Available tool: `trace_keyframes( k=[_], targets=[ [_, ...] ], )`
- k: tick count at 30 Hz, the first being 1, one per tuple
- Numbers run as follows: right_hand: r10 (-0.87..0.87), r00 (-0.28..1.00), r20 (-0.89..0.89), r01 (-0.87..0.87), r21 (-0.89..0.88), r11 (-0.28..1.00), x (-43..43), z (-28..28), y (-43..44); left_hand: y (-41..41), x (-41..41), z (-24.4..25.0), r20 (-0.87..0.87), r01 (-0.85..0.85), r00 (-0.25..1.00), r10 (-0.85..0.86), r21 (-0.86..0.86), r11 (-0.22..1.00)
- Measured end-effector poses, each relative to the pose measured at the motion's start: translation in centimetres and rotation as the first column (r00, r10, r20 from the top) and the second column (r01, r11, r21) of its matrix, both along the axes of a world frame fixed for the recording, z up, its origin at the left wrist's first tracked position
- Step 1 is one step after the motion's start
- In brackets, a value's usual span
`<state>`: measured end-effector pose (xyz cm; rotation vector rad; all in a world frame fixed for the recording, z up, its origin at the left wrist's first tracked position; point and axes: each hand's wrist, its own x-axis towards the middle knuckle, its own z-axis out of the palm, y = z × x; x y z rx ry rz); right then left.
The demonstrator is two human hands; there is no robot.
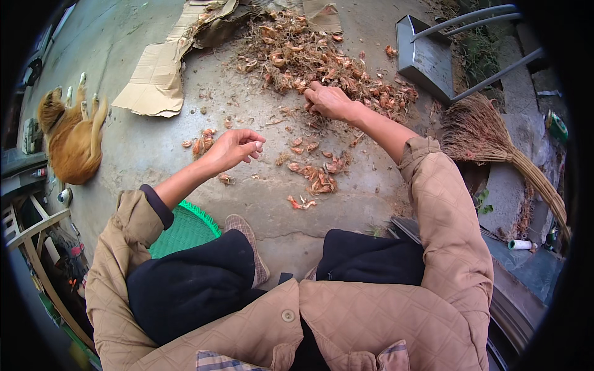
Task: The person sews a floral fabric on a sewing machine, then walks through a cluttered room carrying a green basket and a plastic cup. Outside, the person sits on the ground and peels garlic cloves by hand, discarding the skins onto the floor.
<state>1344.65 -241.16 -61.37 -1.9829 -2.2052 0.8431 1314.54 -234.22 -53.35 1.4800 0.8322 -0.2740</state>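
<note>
A heap of dried reddish bulbs (pixel 297 55) with papery skins and stringy roots is spread over the concrete floor before me. My right hand (pixel 330 101) reaches over the heap's near edge, fingers bent downward; whether they grip a bulb is hidden. My left hand (pixel 232 149) hovers above the floor, loosely curled, with nothing visible between thumb and fingers. Beside and partly behind it lies a small group of bulbs (pixel 202 143). Between my hands and my feet are loose bulbs and husks (pixel 320 174), plus a separate reddish scrap (pixel 300 203).
A green woven plastic basket (pixel 185 229) sits by my left leg. Torn cardboard (pixel 155 79) borders the heap. At right are a metal dustpan (pixel 427 60) and a straw broom (pixel 478 132). A brown dog (pixel 74 143) lies at far left, near a wooden frame (pixel 37 229).
</note>
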Motion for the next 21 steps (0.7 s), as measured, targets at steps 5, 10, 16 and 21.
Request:
trace_keyframes(
  k=[5,10,16,21],
  targets=[
    [-0.011,0.995,-0.101,0.016,0.05,0.999,-0.1,1.4,-2.9,0.0,0.6,-0.2,-0.006,0.015,1.0,-0.015,0.001,1.0],
    [-0.232,0.796,-0.56,0.255,-0.039,0.966,-1.5,4.8,-5.3,-1.1,3.0,1.0,0.083,-0.033,0.996,0.035,-0.026,0.999],
    [-0.43,0.404,-0.808,0.285,-0.335,0.898,-4.5,9.5,-6.7,-3.1,6.3,2.5,0.157,-0.044,0.986,0.062,-0.114,0.993],
    [-0.595,0.068,-0.801,0.373,-0.533,0.76,-3.8,10.2,-7.2,-2.4,5.9,2.3,0.214,-0.157,0.956,0.202,-0.211,0.965]
  ],
)
